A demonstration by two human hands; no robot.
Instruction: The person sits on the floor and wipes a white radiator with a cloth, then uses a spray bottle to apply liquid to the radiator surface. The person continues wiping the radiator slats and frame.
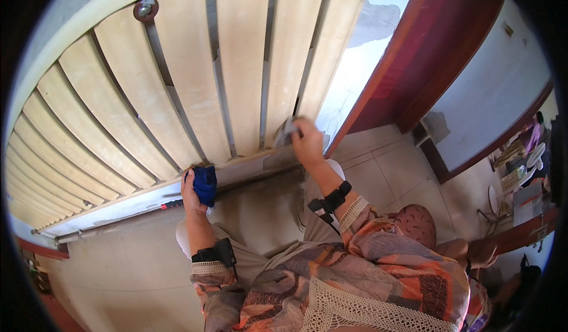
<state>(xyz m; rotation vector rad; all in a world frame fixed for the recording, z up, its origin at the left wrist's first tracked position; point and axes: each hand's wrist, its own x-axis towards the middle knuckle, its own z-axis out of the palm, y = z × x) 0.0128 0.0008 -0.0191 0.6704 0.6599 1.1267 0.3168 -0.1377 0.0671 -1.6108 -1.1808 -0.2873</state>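
Observation:
Before me stands a cream slatted radiator [242,75] with upright slats and narrow gaps between them. At its lower edge my left hand [191,192] grips a bunched dark blue cloth [205,185], which touches or nearly touches the slat bottoms. My right hand [307,140], raised to the lower right part of the radiator, pinches a thin grey piece [289,127] at the gap between the last two slats. Motion blurs this piece, so its kind cannot be told. The fingertips partly hide it.
A red-and-black handle [172,204] lies below the radiator by the wall. A round metal fitting [145,9] sits high on the slats. To the right are a brown door frame [377,75] and tiled floor [379,168]. A dark red patterned object [416,226] is beside me.

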